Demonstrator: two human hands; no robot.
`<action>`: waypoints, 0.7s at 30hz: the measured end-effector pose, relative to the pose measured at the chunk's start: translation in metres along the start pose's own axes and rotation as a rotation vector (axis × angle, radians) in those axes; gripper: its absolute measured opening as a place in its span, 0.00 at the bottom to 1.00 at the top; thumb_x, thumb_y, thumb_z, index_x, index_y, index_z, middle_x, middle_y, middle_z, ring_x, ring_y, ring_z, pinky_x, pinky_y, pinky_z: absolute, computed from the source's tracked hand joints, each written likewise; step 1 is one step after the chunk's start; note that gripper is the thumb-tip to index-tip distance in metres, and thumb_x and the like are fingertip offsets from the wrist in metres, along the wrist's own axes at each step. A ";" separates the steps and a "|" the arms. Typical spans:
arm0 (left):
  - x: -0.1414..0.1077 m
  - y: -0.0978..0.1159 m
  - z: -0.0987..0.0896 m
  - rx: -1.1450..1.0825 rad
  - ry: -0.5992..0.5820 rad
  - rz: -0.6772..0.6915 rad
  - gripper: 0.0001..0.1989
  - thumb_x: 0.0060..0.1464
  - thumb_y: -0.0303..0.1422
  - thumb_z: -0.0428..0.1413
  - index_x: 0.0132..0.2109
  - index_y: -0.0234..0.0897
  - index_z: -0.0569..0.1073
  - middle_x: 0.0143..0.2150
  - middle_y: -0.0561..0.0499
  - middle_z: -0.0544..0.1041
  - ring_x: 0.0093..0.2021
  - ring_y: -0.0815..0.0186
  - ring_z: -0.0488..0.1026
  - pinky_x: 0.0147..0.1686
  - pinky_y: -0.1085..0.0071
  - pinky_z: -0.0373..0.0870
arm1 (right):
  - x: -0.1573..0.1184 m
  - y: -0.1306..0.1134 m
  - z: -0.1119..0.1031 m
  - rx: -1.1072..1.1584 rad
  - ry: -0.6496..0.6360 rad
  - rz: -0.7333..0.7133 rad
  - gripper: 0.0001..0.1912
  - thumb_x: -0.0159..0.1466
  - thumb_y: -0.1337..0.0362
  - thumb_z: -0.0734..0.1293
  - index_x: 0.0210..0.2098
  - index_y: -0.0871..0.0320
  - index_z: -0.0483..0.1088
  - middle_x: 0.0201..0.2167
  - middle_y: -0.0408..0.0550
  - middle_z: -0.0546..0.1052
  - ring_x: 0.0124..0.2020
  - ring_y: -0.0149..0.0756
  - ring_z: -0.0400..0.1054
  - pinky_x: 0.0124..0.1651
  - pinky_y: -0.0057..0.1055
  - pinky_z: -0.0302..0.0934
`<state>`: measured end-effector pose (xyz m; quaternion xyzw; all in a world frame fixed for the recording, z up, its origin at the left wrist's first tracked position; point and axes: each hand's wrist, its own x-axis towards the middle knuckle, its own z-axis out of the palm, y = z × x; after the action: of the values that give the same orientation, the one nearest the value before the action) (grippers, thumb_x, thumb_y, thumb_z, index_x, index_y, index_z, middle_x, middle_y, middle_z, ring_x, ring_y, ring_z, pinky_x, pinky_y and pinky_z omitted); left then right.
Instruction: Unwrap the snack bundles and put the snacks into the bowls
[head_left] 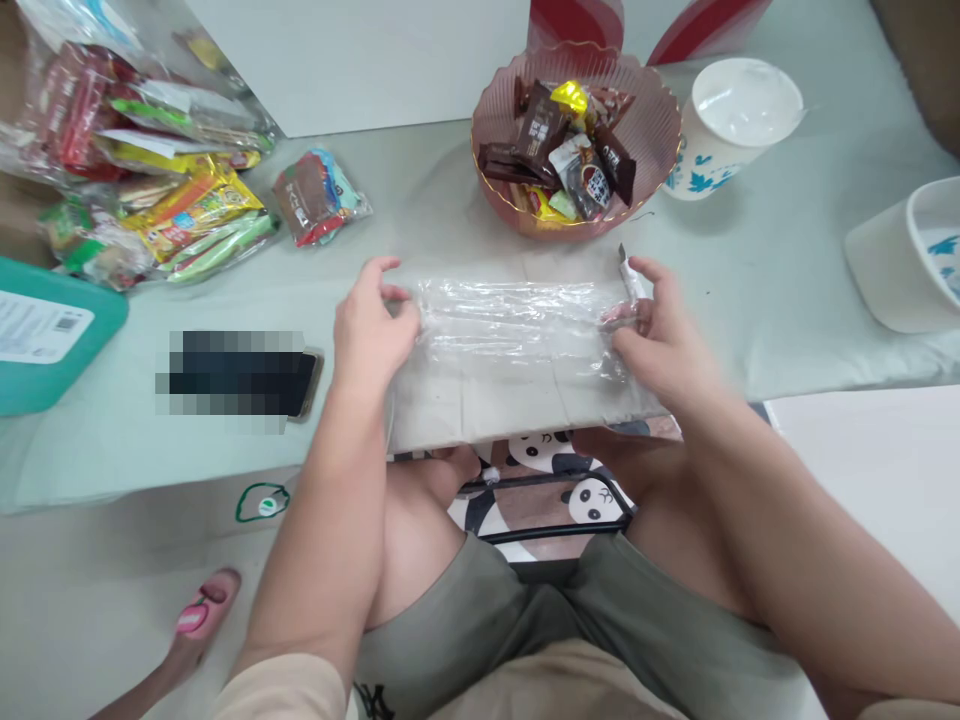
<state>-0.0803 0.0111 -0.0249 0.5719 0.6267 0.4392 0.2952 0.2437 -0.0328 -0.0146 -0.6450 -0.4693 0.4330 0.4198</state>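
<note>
A clear, crinkled plastic bag (517,320) stretches between my two hands over the table's front edge. My left hand (377,325) pinches its left end between thumb and fingers. At the right end, my right hand (652,325) is closed on the plastic, slightly blurred. A small white item with a dark tip (628,272) stands out by my right fingers; whether that hand also holds it is unclear. Behind the bag, a pink ribbed bowl (510,215) holds several wrapped snacks (541,130).
Bagged snacks (187,210) and a small snack pack (315,197) lie at left, with a phone (240,373) and a teal container (60,335) nearer. A paper cup (709,150) and white tub (892,260) stand right. A person's foot (214,600) shows below left.
</note>
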 end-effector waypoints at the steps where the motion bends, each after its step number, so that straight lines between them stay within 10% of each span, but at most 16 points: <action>1: -0.001 0.005 0.001 0.035 0.046 0.071 0.23 0.48 0.22 0.62 0.51 0.45 0.75 0.42 0.51 0.80 0.35 0.63 0.75 0.37 0.67 0.74 | -0.001 -0.001 0.001 -0.031 -0.005 -0.021 0.44 0.49 0.79 0.67 0.63 0.44 0.66 0.32 0.36 0.77 0.20 0.28 0.59 0.26 0.32 0.60; 6: -0.008 0.040 0.012 0.161 -0.207 0.325 0.20 0.51 0.28 0.63 0.52 0.44 0.77 0.56 0.48 0.79 0.62 0.53 0.72 0.66 0.56 0.67 | -0.010 -0.013 0.006 -0.098 -0.080 -0.163 0.40 0.51 0.77 0.66 0.61 0.44 0.68 0.30 0.38 0.78 0.28 0.37 0.68 0.37 0.39 0.66; 13: -0.020 0.062 0.004 0.394 -0.786 0.225 0.40 0.44 0.32 0.69 0.66 0.45 0.71 0.65 0.45 0.72 0.64 0.50 0.71 0.65 0.55 0.68 | -0.014 -0.033 0.004 0.199 0.000 -0.307 0.26 0.56 0.71 0.68 0.53 0.48 0.69 0.25 0.36 0.76 0.32 0.36 0.72 0.42 0.38 0.68; 21: -0.013 0.058 0.015 -0.510 -0.767 -0.034 0.40 0.44 0.63 0.65 0.55 0.39 0.77 0.60 0.40 0.78 0.60 0.52 0.76 0.52 0.63 0.76 | -0.012 -0.040 -0.001 0.391 -0.336 -0.109 0.30 0.50 0.71 0.68 0.52 0.48 0.68 0.23 0.34 0.74 0.19 0.29 0.62 0.24 0.30 0.57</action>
<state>-0.0389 -0.0011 0.0182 0.5919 0.3535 0.3309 0.6444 0.2326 -0.0363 0.0251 -0.4444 -0.4739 0.5933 0.4754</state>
